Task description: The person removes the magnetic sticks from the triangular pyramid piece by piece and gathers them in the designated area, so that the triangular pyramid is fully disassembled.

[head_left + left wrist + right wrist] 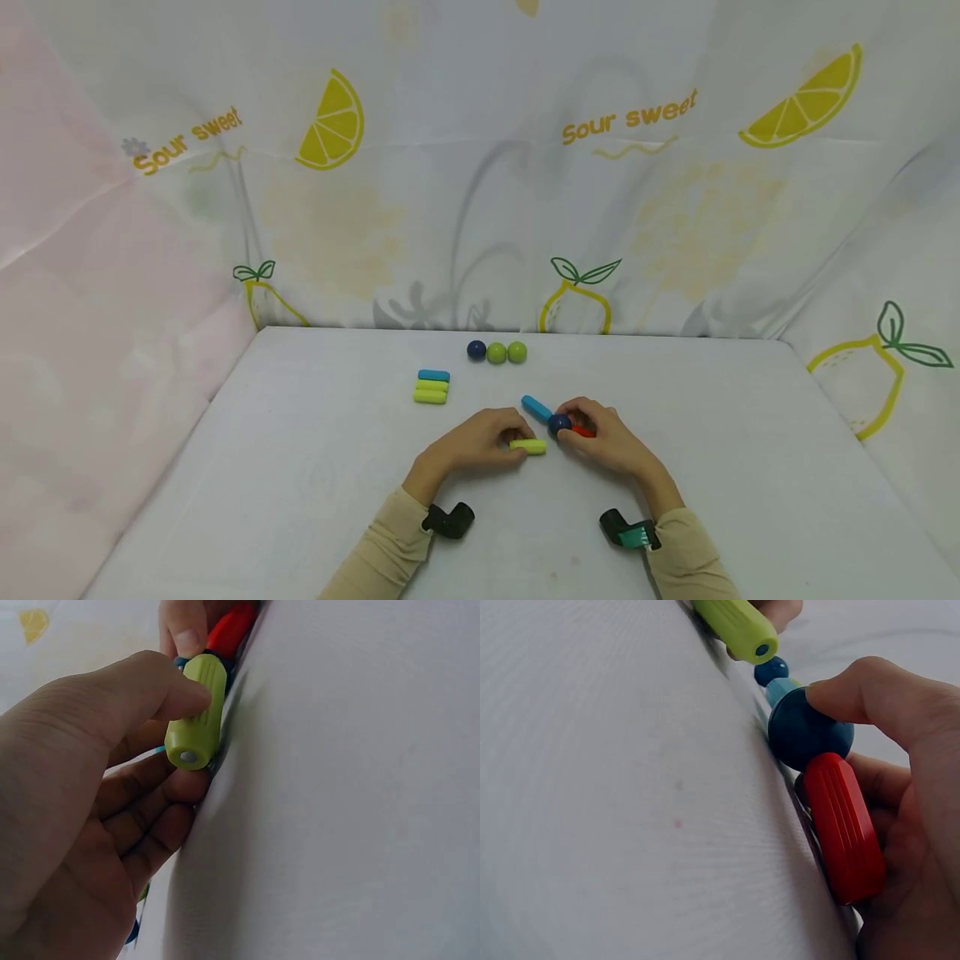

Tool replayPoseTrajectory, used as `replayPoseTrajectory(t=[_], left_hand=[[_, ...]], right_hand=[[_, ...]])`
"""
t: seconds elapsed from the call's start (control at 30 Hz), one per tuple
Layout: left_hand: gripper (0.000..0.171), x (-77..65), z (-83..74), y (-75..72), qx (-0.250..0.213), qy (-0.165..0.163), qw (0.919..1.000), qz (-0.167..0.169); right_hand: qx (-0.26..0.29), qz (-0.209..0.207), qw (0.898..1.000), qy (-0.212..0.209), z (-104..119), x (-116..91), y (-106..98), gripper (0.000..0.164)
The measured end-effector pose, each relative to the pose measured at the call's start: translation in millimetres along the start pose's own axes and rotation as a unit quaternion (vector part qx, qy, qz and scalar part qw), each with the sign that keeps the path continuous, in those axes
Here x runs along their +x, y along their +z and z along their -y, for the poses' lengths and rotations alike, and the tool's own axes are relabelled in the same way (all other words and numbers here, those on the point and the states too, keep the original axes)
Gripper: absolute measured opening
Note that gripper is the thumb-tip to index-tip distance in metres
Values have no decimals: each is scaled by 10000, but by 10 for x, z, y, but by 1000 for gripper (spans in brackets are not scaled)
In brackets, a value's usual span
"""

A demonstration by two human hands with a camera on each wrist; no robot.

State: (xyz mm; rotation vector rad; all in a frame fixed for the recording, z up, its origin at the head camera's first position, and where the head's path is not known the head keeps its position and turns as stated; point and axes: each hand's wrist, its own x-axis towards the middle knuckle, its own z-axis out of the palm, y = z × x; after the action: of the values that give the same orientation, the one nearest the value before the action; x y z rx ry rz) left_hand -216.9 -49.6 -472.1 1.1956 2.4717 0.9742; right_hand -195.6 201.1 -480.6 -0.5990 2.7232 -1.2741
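Note:
In the head view my left hand pinches a yellow-green magnetic stick between thumb and fingers. A small metal dot shows on the near end of that stick in the left wrist view. My right hand grips a dark blue ball, thumb on top of it. From this ball a red magnetic stick runs back under the palm, and a blue magnetic stick points away to the upper left. The yellow-green stick's free end lies just left of the ball, with a small gap in the head view.
Behind the hands, a dark blue ball and two green balls sit in a row. To their left lie a blue stick and two yellow-green sticks, side by side. A printed cloth rises behind the white table.

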Motion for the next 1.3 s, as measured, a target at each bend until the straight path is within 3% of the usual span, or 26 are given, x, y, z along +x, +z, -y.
replayPoseTrajectory(t=[0.23,0.47,0.73,1.3], left_hand=[[18,-28,3,-47,-121,48,9999,46],[20,-39,10,-74,-192,30,9997,128],[22,-82,86,-153,-165,52,9998,46],[25,-280,198,-471,-211,-135,9982,-548]], right_hand=[[171,42,9997,-151,-2,-8,-5,26],[245,177,9995,112,401,-74,-142,28],[377,213,9990,69,393,-69,-155,31],[377,308,9986,216,399,-85,-168,33]])
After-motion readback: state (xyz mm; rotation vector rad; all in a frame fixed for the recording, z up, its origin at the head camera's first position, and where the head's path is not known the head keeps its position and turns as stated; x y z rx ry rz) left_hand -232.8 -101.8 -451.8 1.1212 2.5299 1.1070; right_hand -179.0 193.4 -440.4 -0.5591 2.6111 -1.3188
